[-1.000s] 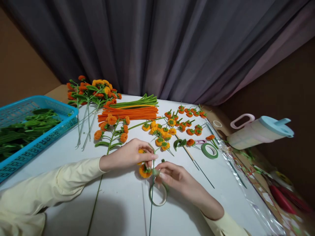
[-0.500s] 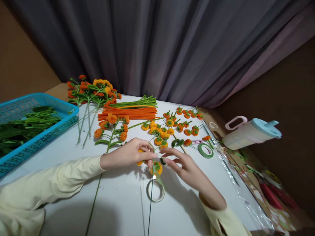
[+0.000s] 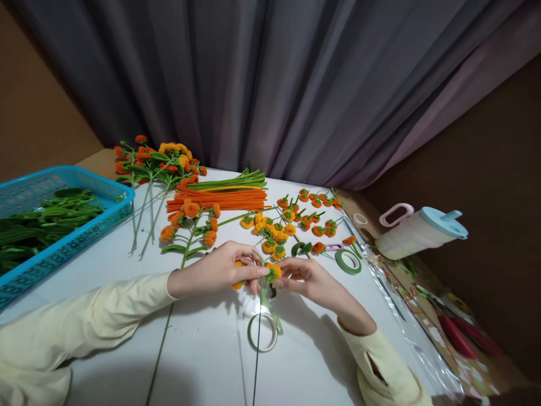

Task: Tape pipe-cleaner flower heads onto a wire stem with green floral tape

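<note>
Near the middle of the table, my left hand (image 3: 226,268) pinches a thin dark green wire stem (image 3: 257,355) between thumb and fingers. A yellow fuzzy flower (image 3: 237,283) shows under its fingers. My right hand (image 3: 315,285) has its fingertips closed at another yellow flower (image 3: 274,270), which lies against the stem just beside the left thumb. A small dark green leaf piece (image 3: 273,291) is below the right fingertips. Pale green tape (image 3: 274,316) hangs from the stem toward a tape roll (image 3: 251,335) lying on the table.
Finished orange flower sprays (image 3: 192,210) and bundled orange stems (image 3: 224,198) lie behind my hands. Loose yellow flower heads (image 3: 270,230) and orange ones (image 3: 319,230) are spread to the right. A blue basket (image 3: 114,189) of leaves stands left; green tape (image 3: 339,260) and a tumbler (image 3: 408,237) are right.
My right hand has closed in toward the left one. The yellow flower that hung below the hands is now raised against the stem at the left thumb. The view has shifted slightly.
</note>
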`<state>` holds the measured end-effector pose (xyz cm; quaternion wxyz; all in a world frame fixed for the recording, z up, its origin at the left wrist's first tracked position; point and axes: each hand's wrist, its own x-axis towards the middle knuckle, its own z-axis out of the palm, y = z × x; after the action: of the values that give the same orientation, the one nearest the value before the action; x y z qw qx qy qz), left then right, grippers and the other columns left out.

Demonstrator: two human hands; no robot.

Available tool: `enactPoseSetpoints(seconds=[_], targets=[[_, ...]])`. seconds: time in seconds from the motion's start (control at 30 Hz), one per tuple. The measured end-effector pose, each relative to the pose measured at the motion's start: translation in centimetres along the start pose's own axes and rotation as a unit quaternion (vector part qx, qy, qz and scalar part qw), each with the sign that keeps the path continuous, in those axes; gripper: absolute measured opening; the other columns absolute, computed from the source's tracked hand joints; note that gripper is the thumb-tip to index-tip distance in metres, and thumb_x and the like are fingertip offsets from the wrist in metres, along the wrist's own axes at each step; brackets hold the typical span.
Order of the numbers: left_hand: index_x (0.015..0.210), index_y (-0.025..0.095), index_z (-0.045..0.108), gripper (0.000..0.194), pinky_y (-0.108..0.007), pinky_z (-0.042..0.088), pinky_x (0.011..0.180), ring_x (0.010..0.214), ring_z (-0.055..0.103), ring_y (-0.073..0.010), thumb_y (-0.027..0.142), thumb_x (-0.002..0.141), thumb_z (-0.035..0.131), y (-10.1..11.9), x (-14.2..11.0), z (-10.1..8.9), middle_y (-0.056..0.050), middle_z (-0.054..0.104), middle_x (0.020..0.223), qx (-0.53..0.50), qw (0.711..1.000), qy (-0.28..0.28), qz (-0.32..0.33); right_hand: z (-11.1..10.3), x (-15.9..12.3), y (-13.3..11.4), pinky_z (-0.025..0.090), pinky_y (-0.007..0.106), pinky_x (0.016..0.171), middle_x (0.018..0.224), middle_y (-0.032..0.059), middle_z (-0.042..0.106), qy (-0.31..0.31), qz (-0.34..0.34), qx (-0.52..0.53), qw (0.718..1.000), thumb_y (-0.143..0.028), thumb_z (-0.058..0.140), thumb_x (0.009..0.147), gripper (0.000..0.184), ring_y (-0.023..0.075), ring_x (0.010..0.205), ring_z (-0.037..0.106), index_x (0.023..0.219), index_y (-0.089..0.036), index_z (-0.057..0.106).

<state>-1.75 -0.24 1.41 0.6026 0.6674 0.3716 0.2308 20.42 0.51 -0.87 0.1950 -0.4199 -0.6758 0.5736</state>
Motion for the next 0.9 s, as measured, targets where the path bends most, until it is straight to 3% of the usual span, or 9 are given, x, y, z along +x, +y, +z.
enactPoseSetpoints(seconds=[0.17,0.33,0.53,0.6,0.67,0.77,0.83,0.9], targets=[[0.075,0.016,0.059,0.02,-0.022,0.038,0.056,0.061,0.056,-0.0133,0.035,0.083,0.058,0.1,-0.2,0.1,-0.001,0.069,0.064,0.003,1.0,0.006,-0.01,-0.5,-0.3,-1.4,0.047,0.027,0.061,0.076,0.0041,0.067,0.053,-0.026,-0.141,0.988,-0.025,0.059,0.078,0.012,0.0151,0.066,0.06,0.082,-0.016,0.064],[0.074,0.016,0.058,0.019,-0.021,0.035,0.053,0.056,0.051,-0.0112,0.034,0.082,0.059,0.1,-0.1,0.2,0.0,0.068,0.063,0.008,1.0,0.007,-0.014,0.4,-0.3,-1.8,0.044,0.025,0.057,0.069,0.0025,0.064,0.12,-0.057,-0.264,0.955,-0.017,0.052,0.078,0.009,0.0145,0.06,0.057,0.078,-0.016,0.062],[0.072,0.016,0.056,0.025,-0.022,0.037,0.054,0.056,0.051,-0.0112,0.038,0.084,0.056,0.1,-0.1,0.2,0.0,0.067,0.062,0.016,1.0,0.0,-0.009,0.3,1.3,-1.0,0.045,0.025,0.055,0.065,0.0028,0.065,0.259,-0.081,-0.273,0.923,-0.02,0.052,0.079,0.009,0.0156,0.057,0.06,0.083,-0.016,0.059],[0.072,0.016,0.055,0.025,-0.022,0.038,0.054,0.056,0.051,-0.0113,0.037,0.084,0.056,0.2,-0.1,0.2,-0.001,0.067,0.063,0.021,1.0,0.004,-0.009,0.3,2.0,-0.5,0.046,0.025,0.056,0.067,0.0035,0.067,0.25,-0.079,-0.27,0.926,-0.019,0.052,0.079,0.014,0.0161,0.058,0.062,0.09,-0.015,0.06],[0.072,0.016,0.055,0.024,-0.022,0.038,0.055,0.056,0.05,-0.0112,0.037,0.084,0.056,0.2,-0.1,0.2,-0.001,0.067,0.063,0.024,1.0,0.006,-0.011,0.6,2.2,-0.3,0.047,0.025,0.059,0.073,0.0044,0.069,0.192,-0.086,-0.285,0.935,-0.015,0.05,0.079,0.023,0.0162,0.061,0.063,0.101,-0.015,0.059],[0.072,0.016,0.057,0.022,-0.022,0.038,0.055,0.056,0.05,-0.0112,0.034,0.084,0.057,0.3,-0.2,0.1,-0.001,0.068,0.063,0.026,1.0,0.008,-0.01,1.3,0.6,-0.5,0.047,0.026,0.062,0.089,0.0083,0.069,0.153,-0.102,-0.335,0.924,-0.013,0.046,0.082,0.033,0.0177,0.069,0.064,0.113,-0.016,0.054],[0.073,0.015,0.057,0.019,-0.021,0.038,0.055,0.058,0.051,-0.0114,0.032,0.083,0.058,0.2,-0.2,0.1,-0.001,0.068,0.064,0.026,1.0,0.013,-0.009,2.0,-1.6,-0.6,0.045,0.027,0.06,0.088,0.0098,0.068,0.2,-0.08,-0.372,0.903,-0.018,0.042,0.088,0.024,0.0196,0.072,0.065,0.107,-0.016,0.056],[0.074,0.015,0.057,0.016,-0.021,0.038,0.056,0.059,0.053,-0.0116,0.03,0.082,0.06,0.2,-0.2,0.1,-0.001,0.069,0.064,0.022,1.0,0.016,-0.01,3.2,-3.8,-0.4,0.038,0.025,0.049,0.064,0.0045,0.065,0.197,-0.012,-0.401,0.895,-0.028,0.037,0.093,0.026,0.0176,0.053,0.06,0.084,-0.017,0.059]])
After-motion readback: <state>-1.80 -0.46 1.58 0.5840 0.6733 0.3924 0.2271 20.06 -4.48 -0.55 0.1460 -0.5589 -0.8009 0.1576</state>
